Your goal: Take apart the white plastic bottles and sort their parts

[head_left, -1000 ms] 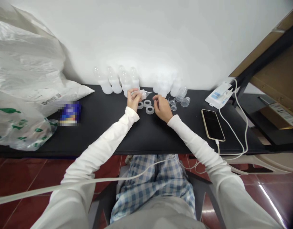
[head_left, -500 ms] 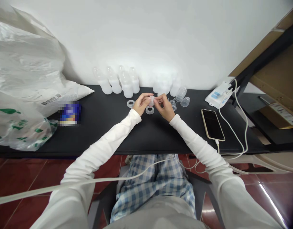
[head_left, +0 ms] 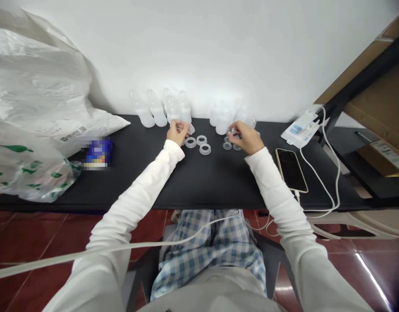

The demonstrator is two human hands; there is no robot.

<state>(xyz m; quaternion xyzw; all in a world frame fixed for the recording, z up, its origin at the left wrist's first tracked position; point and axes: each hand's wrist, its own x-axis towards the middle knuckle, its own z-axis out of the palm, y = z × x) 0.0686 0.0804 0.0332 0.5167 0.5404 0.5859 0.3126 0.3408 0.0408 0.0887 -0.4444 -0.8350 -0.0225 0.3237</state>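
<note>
My left hand (head_left: 177,132) is closed at the fingertips on a translucent bottle collar (head_left: 192,129), in front of the left group of bottles. Whether a nipple sits inside that collar is too small to tell. Pale loose collars (head_left: 205,149) lie on the table just right of the hand, and another is partly hidden beneath it. Over on the right, thumb and forefinger of my right hand (head_left: 246,138) close around a clear bottle nipple (head_left: 232,130). More clear nipples (head_left: 227,146) lie below these fingers, partly covered by the hand.
Capped white bottles (head_left: 172,108) stand left by the wall; open white bottles (head_left: 222,123) stand right of them. A phone (head_left: 291,170) on a cable lies at right, near a white power strip (head_left: 299,129). Plastic bags (head_left: 33,104) and a blue packet (head_left: 98,152) occupy the left.
My hands have parted from the translucent piece they held together. The left moved left, the right moved right to the nipples. More loose collars now show between them.
</note>
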